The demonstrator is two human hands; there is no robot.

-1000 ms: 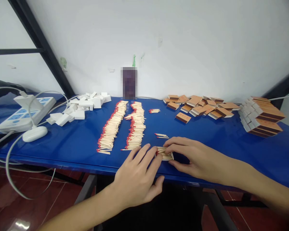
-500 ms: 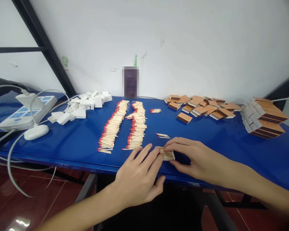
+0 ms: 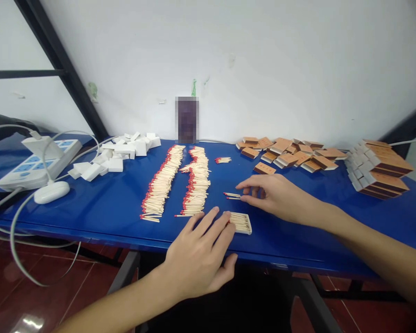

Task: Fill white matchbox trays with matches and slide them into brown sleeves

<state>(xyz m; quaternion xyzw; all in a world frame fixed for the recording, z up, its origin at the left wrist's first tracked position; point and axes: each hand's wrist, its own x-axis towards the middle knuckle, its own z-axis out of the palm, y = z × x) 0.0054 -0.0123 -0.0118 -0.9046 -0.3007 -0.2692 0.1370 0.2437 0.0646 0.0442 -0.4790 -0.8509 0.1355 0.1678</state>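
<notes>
My left hand point(image 3: 199, 252) lies flat on the blue table's point(image 3: 100, 208) front edge, fingers stretched out, fingertips touching the left end of a small white tray full of matches point(image 3: 241, 222). My right hand point(image 3: 275, 196) hovers just behind the tray, fingers spread, its fingertips at a few loose red-tipped matches point(image 3: 231, 195). Two long rows of matches point(image 3: 178, 181) lie to the left of the hands.
White inner trays point(image 3: 119, 152) are piled at the back left beside a power strip point(image 3: 34, 162) with cables. Orange matchbox sleeves point(image 3: 291, 155) are scattered at the back right, with stacked boxes point(image 3: 379, 169) at the far right. A few more matches point(image 3: 222, 160) lie near the wall.
My right hand has let go of the filled tray and moved back toward the loose matches. My left hand has stayed in place at the tray's end.
</notes>
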